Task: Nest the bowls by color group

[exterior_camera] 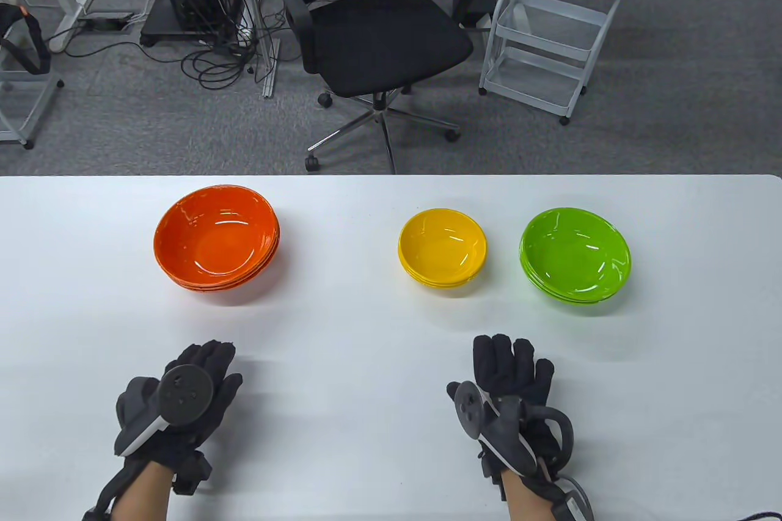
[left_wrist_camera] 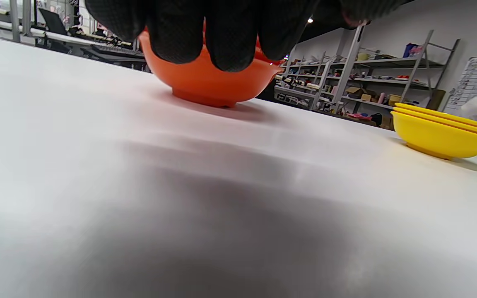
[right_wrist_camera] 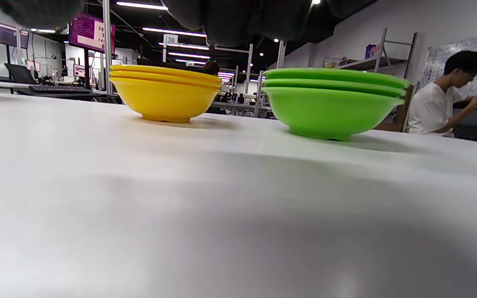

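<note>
Writing: a sign reading "30" hangs in the background.
Left hand: fingers flat, together, holding nothing.
Right hand: likewise, seemingly on the tabletop.
Bowls: orange stack left, yellow stack and green stack right, each nested.

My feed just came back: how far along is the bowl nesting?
It looks finished. The orange stack, yellow stack and green stack each sit nested by color, apart on the table. The left hand and right hand hold nothing. No loose bowl is in view, so nothing appears left.
</note>
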Motion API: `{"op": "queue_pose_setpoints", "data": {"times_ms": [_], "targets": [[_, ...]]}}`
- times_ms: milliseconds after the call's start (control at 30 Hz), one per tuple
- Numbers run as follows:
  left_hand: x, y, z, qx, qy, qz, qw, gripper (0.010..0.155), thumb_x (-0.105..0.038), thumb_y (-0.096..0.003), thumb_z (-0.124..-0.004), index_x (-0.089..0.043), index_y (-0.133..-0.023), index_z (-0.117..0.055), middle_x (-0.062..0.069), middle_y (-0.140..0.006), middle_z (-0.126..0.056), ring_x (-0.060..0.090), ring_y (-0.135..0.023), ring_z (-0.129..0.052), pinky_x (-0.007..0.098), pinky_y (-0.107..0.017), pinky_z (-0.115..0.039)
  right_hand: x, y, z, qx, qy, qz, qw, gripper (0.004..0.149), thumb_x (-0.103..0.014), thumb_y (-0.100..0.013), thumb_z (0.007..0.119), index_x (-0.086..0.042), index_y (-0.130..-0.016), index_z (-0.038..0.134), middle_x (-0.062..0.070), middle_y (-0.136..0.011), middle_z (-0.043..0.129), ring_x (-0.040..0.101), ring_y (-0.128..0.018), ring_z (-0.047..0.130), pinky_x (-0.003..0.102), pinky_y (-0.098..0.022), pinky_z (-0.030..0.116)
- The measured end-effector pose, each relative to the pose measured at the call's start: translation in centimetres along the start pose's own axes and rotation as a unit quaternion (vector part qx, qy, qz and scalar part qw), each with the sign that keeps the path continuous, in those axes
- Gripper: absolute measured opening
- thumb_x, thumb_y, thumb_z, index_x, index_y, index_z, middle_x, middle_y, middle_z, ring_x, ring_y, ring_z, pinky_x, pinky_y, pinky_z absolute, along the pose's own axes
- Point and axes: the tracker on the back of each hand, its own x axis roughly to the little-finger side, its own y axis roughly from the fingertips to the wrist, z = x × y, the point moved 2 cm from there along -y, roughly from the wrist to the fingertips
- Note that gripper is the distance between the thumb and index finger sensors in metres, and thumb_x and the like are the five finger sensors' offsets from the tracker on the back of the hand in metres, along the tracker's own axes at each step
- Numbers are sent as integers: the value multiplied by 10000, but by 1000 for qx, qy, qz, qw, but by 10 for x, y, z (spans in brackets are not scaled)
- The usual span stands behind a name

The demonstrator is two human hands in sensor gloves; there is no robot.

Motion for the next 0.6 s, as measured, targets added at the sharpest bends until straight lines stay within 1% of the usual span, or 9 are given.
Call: {"op": "queue_pose_setpoints", "data": {"times_ms": [67, 200, 300, 400, 500, 567, 600], "targets": [[5, -1, -4, 9, 6, 11, 1000, 646, -486, -520, -579, -186, -1092, -593, 191, -1144, -672, 516, -1049, -676, 640, -753, -585, 1, -1, 0, -15, -28, 4, 999, 847, -689, -455, 589, -243, -1139, 362, 49, -1219, 418, 407, -1150, 437, 664, -810, 398], [10, -1, -6, 10, -5, 24, 1000, 655, -494, -516, -587, -183, -1092, -592, 193, -1140, -677, 516, -1045, -681, 642, -748, -590, 6, 1, -3, -7, -27, 0, 1000, 840, -683, -453, 592, -238, -1134, 381, 55, -1212, 442, 407, -1140, 472, 661, -803, 430], [11, 0, -9, 13, 0, 28, 1000, 658, -496, -514, -591, -178, -1090, -596, 197, -1137, -680, 519, -1038, -687, 644, -744, -592, 10, 2, -6, -6, -54, 6, 999, 837, -677, -455, 597, -233, -1133, 388, 60, -1209, 449, 413, -1135, 480, 662, -801, 432], [7, 0, -11, 19, -13, 25, 999, 653, -491, -514, -592, -175, -1086, -602, 199, -1131, -687, 523, -1033, -691, 644, -739, -597, 13, 3, -5, -14, -56, 11, 998, 838, -674, -455, 599, -227, -1133, 391, 65, -1209, 448, 424, -1131, 482, 667, -796, 431], [2, 2, -10, 7, -19, 19, 1000, 644, -478, -516, -589, -175, -1083, -604, 200, -1130, -685, 522, -1030, -695, 645, -735, -601, 14, 4, -4, -15, -49, 10, 999, 837, -674, -455, 598, -229, -1133, 392, 64, -1211, 444, 436, -1127, 485, 672, -792, 431], [-2, 2, -11, 7, -15, 10, 1000, 663, -490, -514, -591, -171, -1095, -575, 212, -1150, -636, 540, -1041, -651, 656, -737, -579, 14, 4, -4, -16, -45, 9, 999, 841, -676, -455, 597, -231, -1135, 383, 60, -1214, 436, 440, -1129, 476, 676, -792, 424], [-4, 3, -10, -1, -20, 8, 1000, 667, -493, -512, -592, -174, -1098, -569, 214, -1160, -615, 548, -1046, -633, 662, -738, -570, 13, 4, -4, -15, -43, 8, 999, 843, -676, -455, 596, -229, -1136, 380, 60, -1214, 436, 442, -1129, 475, 676, -791, 424]]}}
